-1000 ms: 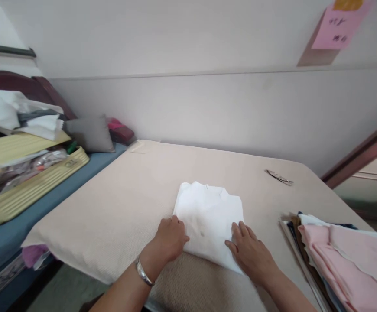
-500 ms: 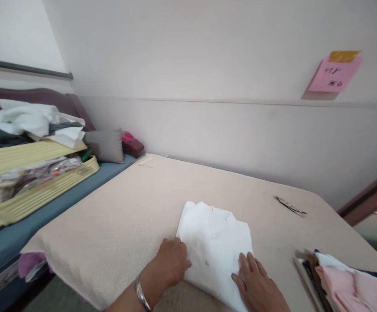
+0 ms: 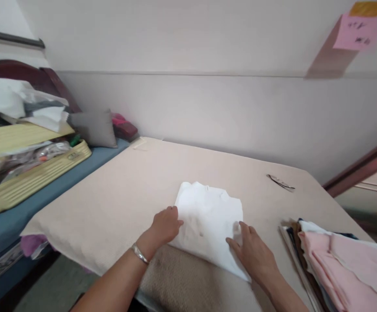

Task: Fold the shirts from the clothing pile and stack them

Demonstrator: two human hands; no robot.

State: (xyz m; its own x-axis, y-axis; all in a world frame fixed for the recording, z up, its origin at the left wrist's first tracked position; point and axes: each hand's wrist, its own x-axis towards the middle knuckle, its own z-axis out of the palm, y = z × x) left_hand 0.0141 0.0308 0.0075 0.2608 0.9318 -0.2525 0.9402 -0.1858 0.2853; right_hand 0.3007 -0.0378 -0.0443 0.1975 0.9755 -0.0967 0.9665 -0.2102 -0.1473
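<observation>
A folded white garment (image 3: 204,216) lies flat on the bed, with a small dark mark near its middle. My left hand (image 3: 165,225), a silver bangle on its wrist, has its fingers curled around the garment's left edge, thumb on top. At the right edge, my right hand (image 3: 253,249) has its fingers bent over the side and its thumb on the cloth, which puckers between them. The fingertips under both edges are hidden.
A stack of folded clothes (image 3: 347,260), pink on top, lies to the right. Eyeglasses (image 3: 281,183) rest on the beige bedcover (image 3: 117,195). On the left are an open yellow case (image 3: 35,173) and a grey cushion (image 3: 94,128). A pink note (image 3: 359,32) hangs on the wall.
My right hand has gone from lying flat on the garment to curling its fingers at the right edge. My left hand stays at the left edge. The view has tilted down.
</observation>
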